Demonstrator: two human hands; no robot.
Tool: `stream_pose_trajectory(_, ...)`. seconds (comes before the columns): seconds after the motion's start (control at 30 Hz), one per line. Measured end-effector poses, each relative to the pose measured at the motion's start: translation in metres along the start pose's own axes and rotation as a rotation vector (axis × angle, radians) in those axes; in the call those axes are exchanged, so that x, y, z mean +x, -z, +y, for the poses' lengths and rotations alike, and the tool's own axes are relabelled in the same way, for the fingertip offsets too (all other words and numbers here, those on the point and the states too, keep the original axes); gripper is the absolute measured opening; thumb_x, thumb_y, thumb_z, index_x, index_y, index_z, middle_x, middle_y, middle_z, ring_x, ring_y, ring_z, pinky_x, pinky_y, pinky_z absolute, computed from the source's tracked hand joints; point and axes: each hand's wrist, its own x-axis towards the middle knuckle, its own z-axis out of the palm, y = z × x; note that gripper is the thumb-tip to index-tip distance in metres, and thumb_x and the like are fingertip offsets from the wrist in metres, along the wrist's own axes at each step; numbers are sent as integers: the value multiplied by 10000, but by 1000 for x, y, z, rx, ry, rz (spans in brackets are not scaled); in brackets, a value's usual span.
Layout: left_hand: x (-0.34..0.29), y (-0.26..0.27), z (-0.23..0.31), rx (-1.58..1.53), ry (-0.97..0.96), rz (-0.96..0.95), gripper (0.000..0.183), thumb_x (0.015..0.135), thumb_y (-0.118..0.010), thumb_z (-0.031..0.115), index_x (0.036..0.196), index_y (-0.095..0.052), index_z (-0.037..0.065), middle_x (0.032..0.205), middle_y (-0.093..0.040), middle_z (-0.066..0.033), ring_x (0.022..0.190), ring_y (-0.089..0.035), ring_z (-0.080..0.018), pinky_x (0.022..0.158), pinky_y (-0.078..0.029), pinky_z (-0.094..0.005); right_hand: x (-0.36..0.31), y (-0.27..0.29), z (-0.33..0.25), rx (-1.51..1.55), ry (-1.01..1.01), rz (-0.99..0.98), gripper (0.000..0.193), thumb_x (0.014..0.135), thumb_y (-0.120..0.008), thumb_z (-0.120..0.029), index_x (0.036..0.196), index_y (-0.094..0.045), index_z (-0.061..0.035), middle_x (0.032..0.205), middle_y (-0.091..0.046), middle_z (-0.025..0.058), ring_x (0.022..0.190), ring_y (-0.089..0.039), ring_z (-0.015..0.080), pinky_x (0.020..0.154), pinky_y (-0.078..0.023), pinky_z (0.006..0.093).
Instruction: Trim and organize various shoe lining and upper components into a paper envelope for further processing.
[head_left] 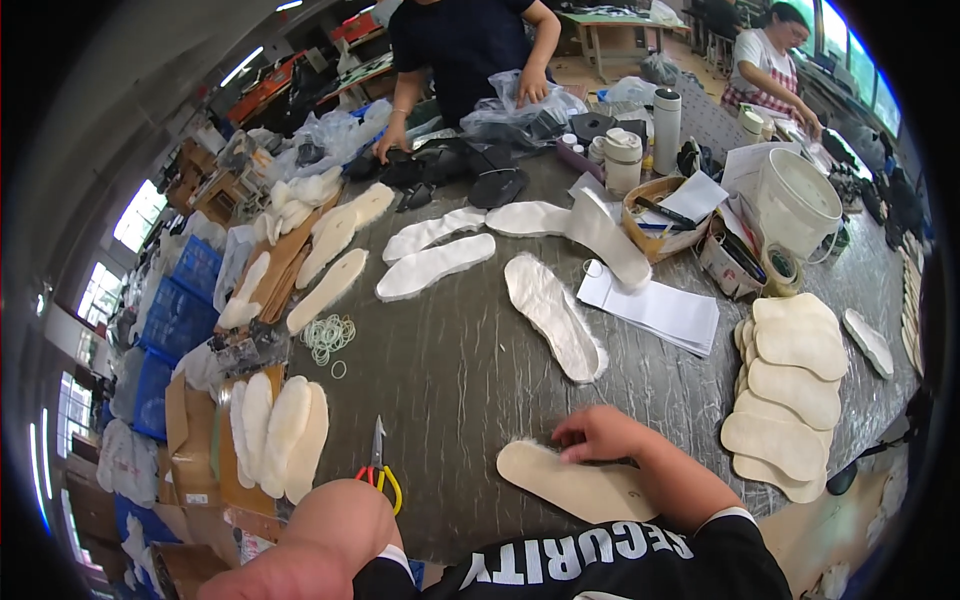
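Beige on its upward face, a flat insole (570, 485) lies on the dark table (440, 400) directly in front of the person, its narrow side edged with a little fluff. The right hand (602, 436) is at its far edge, back upward, the fingers pointing left, loosely bent and slightly spread; nothing appears pinched between them. Whether a fingertip touches the insole or hangs just over it, I cannot tell. The right forearm (685, 480) slants up and leftward from a short black sleeve, crossing above the insole's right end. The left arm (325, 535) is bent at the lower edge, close to the body; its hand is out of the picture, so how its fingers stand cannot be told.

Beside the left arm lie pointed scissors (376, 462) with red and yellow handles, blades directed away from the person. Beyond them sits a heap of pale rubber bands (328, 338), and further left a row of fleecy insoles (268, 435) on cardboard. A white, crinkled insole (552, 315) lies beyond the right hand, near some white paper (665, 318). To the right, overlapping beige insoles (790, 400) form a pile. Across the table, a co-worker in a dark top (455, 55) handles black pieces and clear plastic.
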Motion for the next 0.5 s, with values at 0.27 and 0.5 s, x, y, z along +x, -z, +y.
stream_pose_trajectory(0.27,-55,10,23,540,146,317,393,784,-599,491,885,-557,113,908,-542,-40,885,-412,-240,717,-347,-384,-4,-14,-14,-576,192,-108,414,698,-691,-399,878,-575,-45,878,-585,130,880,-564,331,764,-439,418)
stream_pose_trajectory(0.5,-172,54,-48,437,1404,649,140,890,-535,145,963,-535,26,928,-587,-105,799,-543,-164,694,-448,-283,-26,7,-26,-326,4,6,366,799,-619,-338,1005,-529,-49,770,-600,202,734,-574,404,645,-441,466)
